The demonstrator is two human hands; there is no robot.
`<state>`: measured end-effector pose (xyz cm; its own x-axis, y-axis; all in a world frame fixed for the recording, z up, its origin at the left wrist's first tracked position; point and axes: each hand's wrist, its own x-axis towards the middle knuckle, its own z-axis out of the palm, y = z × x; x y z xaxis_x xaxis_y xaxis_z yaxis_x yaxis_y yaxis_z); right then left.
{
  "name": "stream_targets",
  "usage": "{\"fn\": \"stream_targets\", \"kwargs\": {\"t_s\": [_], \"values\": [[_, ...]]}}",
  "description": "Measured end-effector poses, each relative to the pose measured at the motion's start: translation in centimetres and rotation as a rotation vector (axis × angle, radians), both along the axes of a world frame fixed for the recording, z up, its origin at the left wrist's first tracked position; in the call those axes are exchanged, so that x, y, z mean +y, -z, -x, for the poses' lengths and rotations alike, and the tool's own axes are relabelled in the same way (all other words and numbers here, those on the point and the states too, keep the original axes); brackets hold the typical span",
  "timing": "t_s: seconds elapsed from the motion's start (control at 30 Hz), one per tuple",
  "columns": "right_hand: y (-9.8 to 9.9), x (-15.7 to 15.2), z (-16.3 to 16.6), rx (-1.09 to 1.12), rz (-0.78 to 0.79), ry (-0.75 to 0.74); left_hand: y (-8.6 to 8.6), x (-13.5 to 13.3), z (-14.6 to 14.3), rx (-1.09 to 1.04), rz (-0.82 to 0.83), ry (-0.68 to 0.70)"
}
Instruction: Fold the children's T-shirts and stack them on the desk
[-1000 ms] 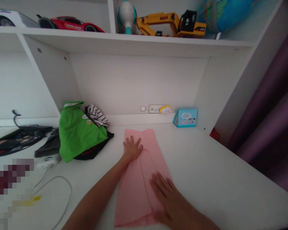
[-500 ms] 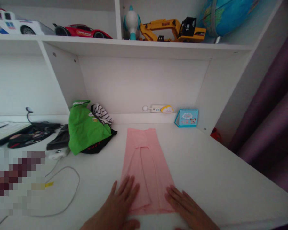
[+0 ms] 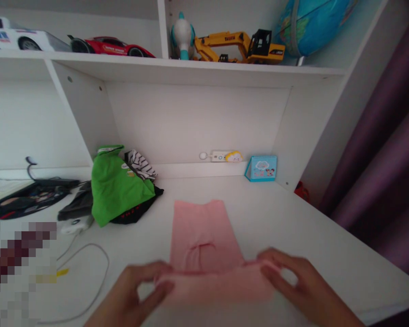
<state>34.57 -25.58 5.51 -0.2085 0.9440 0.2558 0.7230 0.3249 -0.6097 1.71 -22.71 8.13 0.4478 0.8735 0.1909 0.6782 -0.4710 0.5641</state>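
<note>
Both hands, flat on the near end of the cloth half a second ago, have now closed on its near edge and raised it off the surface. Left hand (image 3: 136, 290): thumb and fingers pinched on the near-left corner of the pink garment (image 3: 202, 231). Right hand (image 3: 298, 284): fingers curled and gripping the near-right corner, though motion blur hides the exact finger placement. Between the hands the lifted hem runs as a band across the view, while the far part of the pink garment lies flat on the white desk (image 3: 293, 218), at its middle. Left of the hands, a white cable (image 3: 100, 281) loops over the desk. Farther back on the left, a heap of clothes: a green garment (image 3: 117, 190) on top, a black cloth (image 3: 132, 214) under it, a striped cloth (image 3: 141, 164) behind it. Against the rear wall, a white power strip (image 3: 220, 156) and, just to its right, a small blue calendar (image 3: 261, 168) standing upright. On the shelf (image 3: 197, 72) above: a red toy car (image 3: 112, 45), a yellow excavator (image 3: 238, 45), a globe (image 3: 313, 22). At far right, a purple curtain (image 3: 388, 150).
</note>
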Motion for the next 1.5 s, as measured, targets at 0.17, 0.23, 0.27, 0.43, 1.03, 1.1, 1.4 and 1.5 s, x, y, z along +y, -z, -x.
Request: {"fn": "stream_targets", "kwargs": {"t_s": [0.17,0.23,0.27,0.43,1.03,1.1,1.4,1.5], "values": [[-1.0,15.4,1.2,0.086,0.074,0.17,0.3,15.1,-3.2,-0.205,0.133,-0.07],[1.0,19.9,1.7,0.072,0.134,0.194,2.5,19.2,-3.9,-0.136,0.227,-0.198],[2.2,21.4,1.9,0.064,0.164,0.197,3.7,20.5,-4.0,-0.108,0.238,-0.235],[6.0,23.5,1.9,0.047,0.2,0.201,7.2,21.9,-3.2,-0.067,0.193,-0.295],[6.4,25.4,1.7,-0.118,0.225,0.39,7.8,25.5,-3.1,0.113,0.108,-0.31],[6.4,25.3,1.6,-0.079,0.234,0.384,7.8,25.7,-2.9,0.079,0.145,-0.279],[0.4,23.7,0.4,0.308,0.16,0.281,1.3,24.4,-2.2,-0.336,0.2,-0.051],[-4.4,21.3,-0.2,0.438,-0.053,0.207,-3.4,22.4,-2.2,-0.544,0.066,0.099]]}}
